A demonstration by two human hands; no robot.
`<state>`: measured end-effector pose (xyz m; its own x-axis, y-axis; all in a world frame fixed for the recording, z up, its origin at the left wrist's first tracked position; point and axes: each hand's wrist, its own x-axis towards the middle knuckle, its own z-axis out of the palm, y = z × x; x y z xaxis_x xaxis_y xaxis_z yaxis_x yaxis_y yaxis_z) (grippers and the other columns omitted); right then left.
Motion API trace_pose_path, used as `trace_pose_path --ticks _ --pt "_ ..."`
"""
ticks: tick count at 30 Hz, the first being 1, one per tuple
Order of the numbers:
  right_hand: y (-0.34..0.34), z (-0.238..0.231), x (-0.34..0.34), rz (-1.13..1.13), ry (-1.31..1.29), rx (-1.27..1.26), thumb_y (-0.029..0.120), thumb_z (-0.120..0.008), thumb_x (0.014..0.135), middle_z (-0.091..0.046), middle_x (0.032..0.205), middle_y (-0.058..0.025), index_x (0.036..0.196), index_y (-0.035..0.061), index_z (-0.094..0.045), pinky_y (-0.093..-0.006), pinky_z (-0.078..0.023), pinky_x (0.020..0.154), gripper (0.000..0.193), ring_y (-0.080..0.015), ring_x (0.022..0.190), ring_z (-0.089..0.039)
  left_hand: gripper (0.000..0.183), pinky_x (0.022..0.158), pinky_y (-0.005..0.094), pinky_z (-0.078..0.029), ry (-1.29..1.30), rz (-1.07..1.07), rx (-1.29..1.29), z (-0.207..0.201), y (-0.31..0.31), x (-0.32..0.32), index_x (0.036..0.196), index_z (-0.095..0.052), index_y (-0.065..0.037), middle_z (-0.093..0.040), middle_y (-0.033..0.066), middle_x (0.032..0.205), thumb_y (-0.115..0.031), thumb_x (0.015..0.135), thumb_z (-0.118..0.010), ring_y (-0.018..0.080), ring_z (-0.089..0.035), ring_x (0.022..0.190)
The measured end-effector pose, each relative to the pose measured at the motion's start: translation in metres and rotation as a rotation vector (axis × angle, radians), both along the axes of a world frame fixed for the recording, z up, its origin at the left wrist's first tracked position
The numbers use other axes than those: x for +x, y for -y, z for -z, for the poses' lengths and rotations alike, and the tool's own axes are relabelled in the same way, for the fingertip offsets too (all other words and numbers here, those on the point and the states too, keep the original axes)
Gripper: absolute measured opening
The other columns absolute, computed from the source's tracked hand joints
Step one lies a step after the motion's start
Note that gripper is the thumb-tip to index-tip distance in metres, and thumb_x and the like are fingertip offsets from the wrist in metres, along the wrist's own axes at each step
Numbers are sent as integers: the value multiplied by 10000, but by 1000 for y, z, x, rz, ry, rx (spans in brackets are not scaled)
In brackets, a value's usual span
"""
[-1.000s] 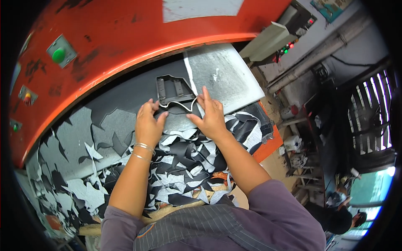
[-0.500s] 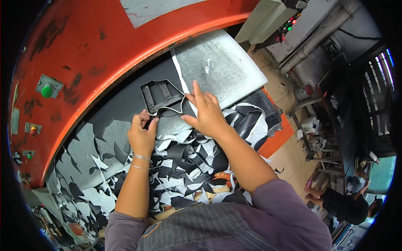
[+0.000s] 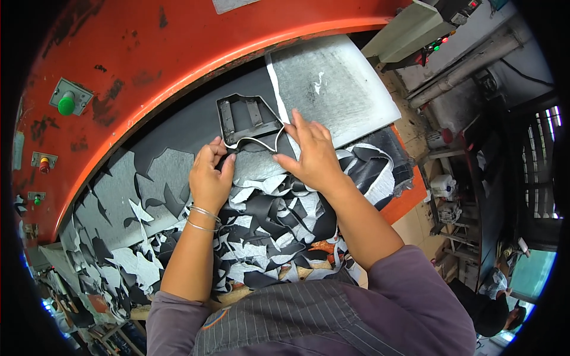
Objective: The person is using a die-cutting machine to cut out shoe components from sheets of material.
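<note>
Nearest to me, my striped grey apron (image 3: pixel 279 320) and purple sleeves (image 3: pixel 409 296) are filling the lower edge, and my two forearms are reaching forward over a heap of black and grey offcuts (image 3: pixel 267 231) that is spilling toward me across the cutting bed.

My left hand (image 3: pixel 209 178), with two thin bangles (image 3: pixel 203 216) sitting at the wrist, is curling around the near left edge of the metal cutting die (image 3: pixel 249 121), fingers bent and thumb pinching at its rim. My right hand (image 3: pixel 312 155) is lying flatter, fingers spread and pressing down, with the fingertips touching the near right edge of the same die and the grey sheet (image 3: pixel 255 169) beneath it. I am not clenching this hand; it is resting open on the material, steadying rather than gripping.

The die itself, an angular open steel frame with cross bars, is lying flat on the dark sheet just beyond my fingers, between both hands and the press.

Just beyond it to the right, a pale grey cutting board (image 3: pixel 338 89) is lying flat on the bed. Over all of it the orange press head (image 3: pixel 178 53) is arching, carrying a green push button (image 3: pixel 66 105) on its left side. Far right, a small control box with coloured lamps (image 3: pixel 436 44) is standing beside pipes.
</note>
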<state>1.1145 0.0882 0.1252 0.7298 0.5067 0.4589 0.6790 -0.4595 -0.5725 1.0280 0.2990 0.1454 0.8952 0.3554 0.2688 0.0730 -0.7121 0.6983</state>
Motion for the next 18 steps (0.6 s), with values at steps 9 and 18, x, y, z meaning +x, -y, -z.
trace_pose_path --ticks 9,18 --pt "-5 2 0 48 71 33 250 -753 701 -656 1115 -141 1329 -85 -374 -479 -334 1028 807 -307 1112 -542 155 884 371 -496 14 8 -5 -1 3 2 880 -558 -13 -644 182 1091 -61 796 -679 308 -617 1070" --pt "-9 1 -5 89 158 -29 268 -737 699 -631 1136 -154 1256 -66 -469 -460 -338 1040 703 -288 1115 -551 167 906 387 -490 173 112 161 7 -4 1 875 -551 -12 -658 203 1034 -55 780 -681 325 -620 1064"
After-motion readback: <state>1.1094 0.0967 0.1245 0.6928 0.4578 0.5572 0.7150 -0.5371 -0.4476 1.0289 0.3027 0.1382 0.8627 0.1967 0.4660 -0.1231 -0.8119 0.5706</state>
